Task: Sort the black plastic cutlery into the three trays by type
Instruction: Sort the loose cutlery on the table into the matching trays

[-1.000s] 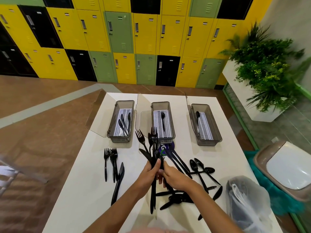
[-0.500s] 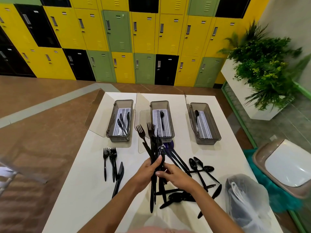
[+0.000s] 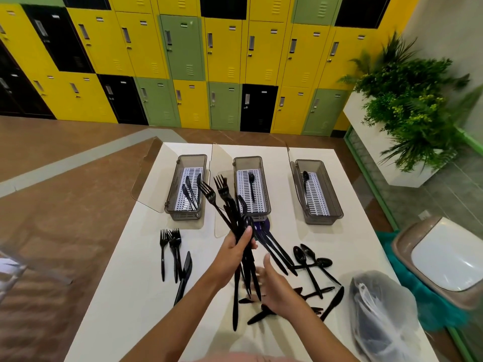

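Two hands work over the table (image 3: 125,296), nearest us. Our left hand (image 3: 235,253) is closed around a bundle (image 3: 241,246) of black cutlery, handles hanging below the fist, fork heads fanning up and away. Our right hand (image 3: 277,288) sits just right of and below it, fingers loosely curled near the handles; it is blurred, so we cannot tell whether it grips anything.

Right of that hand lie loose spoons (image 3: 307,259) and a knife (image 3: 333,303), crossed over one another, with a plastic bag (image 3: 379,317) beyond them. Left of the left hand lie three forks (image 3: 171,246) and another knife (image 3: 184,276), well apart from the bundle.

Beyond the hands stand three trays. The left tray (image 3: 187,214) holds knives, the middle tray (image 3: 252,216) one fork, the right tray (image 3: 320,218) one spoon. The fork heads rise in front of the gap between left and middle trays.

We judge the bundle mixed: forks show on top, but what else is in it we cannot tell. Dropping it whole would likely put wrong types into one tray. The grip is on many thin handles at once, so drawing one piece out could loosen the rest and scatter them. The low-hanging handles might also snag the crossed pieces on the table.
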